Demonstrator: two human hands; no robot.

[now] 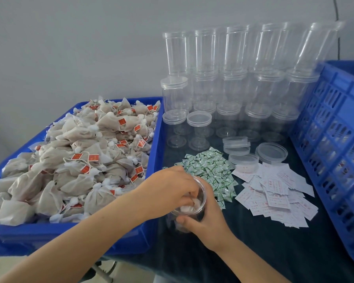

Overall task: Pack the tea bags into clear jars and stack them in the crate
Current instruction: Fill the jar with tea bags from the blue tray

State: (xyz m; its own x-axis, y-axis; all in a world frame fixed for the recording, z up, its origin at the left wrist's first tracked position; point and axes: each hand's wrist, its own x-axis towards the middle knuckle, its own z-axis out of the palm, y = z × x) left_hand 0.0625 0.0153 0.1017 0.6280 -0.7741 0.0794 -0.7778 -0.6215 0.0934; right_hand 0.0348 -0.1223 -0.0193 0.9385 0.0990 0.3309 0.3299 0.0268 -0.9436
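Low centre of frame, right hand (207, 219) grips the upright jar (189, 209) from its right while left hand (172, 190), fingers curled, pushes tea bags (189, 206) down its mouth.

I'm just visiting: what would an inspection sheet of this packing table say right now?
Surface: dark cloth.
Job's things: blue bin heaped with tea bags; stacked empty jars; open jar; blue crate.
Clutter: green sachets, paper slips, loose lids.
Grippers: left hand reaches into the open jar; right hand holds it.
Cables: dark cable on wall.
Surroundings: grey wall.
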